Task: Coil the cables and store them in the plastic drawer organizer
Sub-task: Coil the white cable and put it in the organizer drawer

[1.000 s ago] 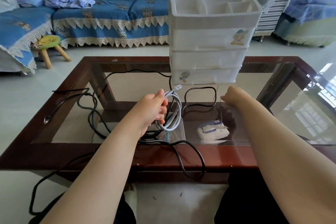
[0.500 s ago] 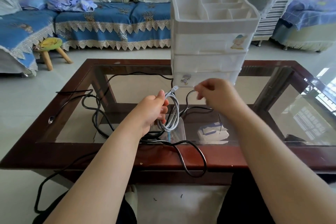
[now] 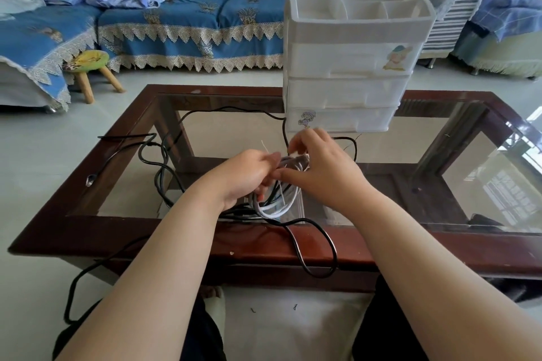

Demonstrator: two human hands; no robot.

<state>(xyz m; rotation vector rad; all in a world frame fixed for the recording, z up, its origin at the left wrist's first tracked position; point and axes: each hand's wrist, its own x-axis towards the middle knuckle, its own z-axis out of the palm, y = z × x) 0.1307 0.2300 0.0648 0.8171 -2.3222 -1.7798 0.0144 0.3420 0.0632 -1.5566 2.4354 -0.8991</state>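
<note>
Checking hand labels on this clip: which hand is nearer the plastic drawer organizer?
Right. The right hand is just in front of the drawer organizer, below its bottom drawer; the left hand is further left and nearer the person, holding the grey cable.

2 bare forearms, no sleeves, left hand (image 3: 249, 176), right hand (image 3: 325, 170), dark trousers (image 3: 387, 331)
</note>
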